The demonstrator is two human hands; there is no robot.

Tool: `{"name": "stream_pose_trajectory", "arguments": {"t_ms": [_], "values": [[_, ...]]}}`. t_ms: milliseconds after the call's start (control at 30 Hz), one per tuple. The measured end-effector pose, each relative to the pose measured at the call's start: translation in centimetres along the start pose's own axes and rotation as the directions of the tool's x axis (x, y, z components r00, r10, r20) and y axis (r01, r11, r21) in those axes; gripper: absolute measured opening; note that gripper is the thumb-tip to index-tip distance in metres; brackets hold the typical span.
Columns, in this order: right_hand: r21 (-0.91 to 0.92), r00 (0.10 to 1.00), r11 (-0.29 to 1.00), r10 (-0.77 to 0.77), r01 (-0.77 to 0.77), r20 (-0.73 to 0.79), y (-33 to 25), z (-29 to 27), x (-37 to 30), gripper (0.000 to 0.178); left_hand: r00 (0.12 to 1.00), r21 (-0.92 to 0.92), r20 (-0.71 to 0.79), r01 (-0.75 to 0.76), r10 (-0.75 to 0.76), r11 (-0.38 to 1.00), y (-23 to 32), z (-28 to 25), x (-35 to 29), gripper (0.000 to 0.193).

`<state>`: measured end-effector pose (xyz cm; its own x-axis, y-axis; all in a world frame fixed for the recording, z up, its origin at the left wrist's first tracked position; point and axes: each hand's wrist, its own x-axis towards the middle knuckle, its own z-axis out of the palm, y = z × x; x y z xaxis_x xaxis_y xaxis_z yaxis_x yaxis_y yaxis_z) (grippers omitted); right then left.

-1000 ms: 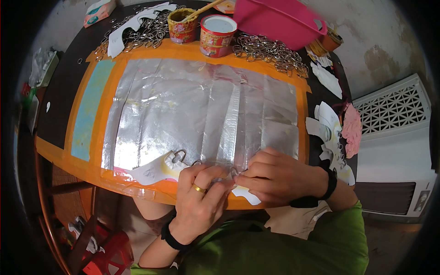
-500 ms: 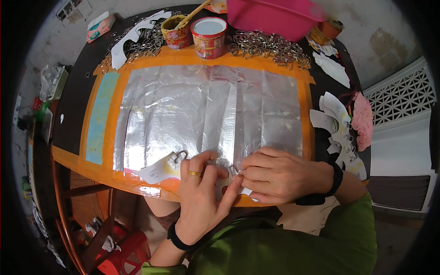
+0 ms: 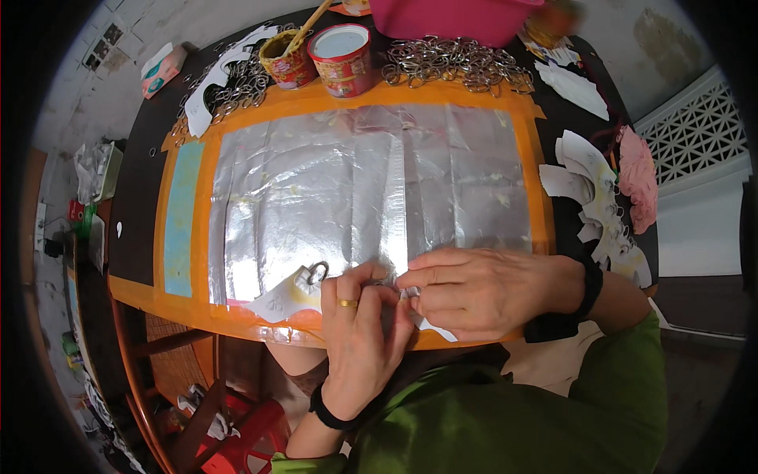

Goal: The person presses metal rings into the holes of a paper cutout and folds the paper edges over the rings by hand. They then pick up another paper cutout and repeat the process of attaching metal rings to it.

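Note:
At the near edge of the work mat, my left hand and my right hand meet over a small white strip. Thumb and fingertips of both hands pinch the strip's upper end, which looks folded. The metal ring seen there earlier is mostly covered by my fingers. Left of my left hand lies another white piece, flat on the mat, its end wrapped around a metal ring.
A silver sheet edged with orange tape covers the table. Metal rings are heaped at the back, beside a red tub, a pot with a stick and a pink bin. White pieces and a pink cloth lie right.
My fingertips have closed in over the ring and the strip's end, my right fingers reaching further left. The whole view has shifted slightly; the other white piece lies where it was.

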<state>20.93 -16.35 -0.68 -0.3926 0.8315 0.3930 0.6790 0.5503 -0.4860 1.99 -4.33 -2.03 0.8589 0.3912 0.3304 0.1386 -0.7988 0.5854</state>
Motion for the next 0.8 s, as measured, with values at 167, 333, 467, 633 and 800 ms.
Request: {"name": "stream_pose_trajectory", "arguments": {"t_ms": [167, 333, 467, 633, 800], "values": [[0.024, 0.998, 0.998, 0.058, -0.058, -0.005, -0.6, -0.3, -0.1, 0.016, 1.0, 0.005, -0.01, 0.01, -0.01, 1.0, 0.2, 0.4, -0.2, 0.023], [0.077, 0.994, 0.993, 0.09, -0.086, -0.058, -0.6, 0.1, -0.1, 0.018, 0.999, 0.014, -0.021, 0.037, -0.036, 0.999, 0.4, 0.7, -0.5, 0.02], [-0.098, 0.996, 0.994, 0.04, -0.047, -0.075, -0.6, 0.4, -0.2, 0.009, 0.999, 0.035, -0.035, 0.035, -0.034, 0.999, 0.5, 0.6, -0.3, 0.019], [-0.093, 0.992, 0.994, 0.046, -0.057, -0.114, -0.6, 0.3, -0.2, 0.009, 0.996, 0.03, -0.022, 0.091, -0.09, 0.995, 0.9, 0.4, -0.3, 0.019], [-0.105, 0.995, 0.99, 0.083, -0.089, -0.06, -0.6, 0.3, -0.3, 0.01, 0.986, 0.054, 0.027, 0.161, -0.163, 0.985, 1.2, 0.1, -0.2, 0.02]]}}
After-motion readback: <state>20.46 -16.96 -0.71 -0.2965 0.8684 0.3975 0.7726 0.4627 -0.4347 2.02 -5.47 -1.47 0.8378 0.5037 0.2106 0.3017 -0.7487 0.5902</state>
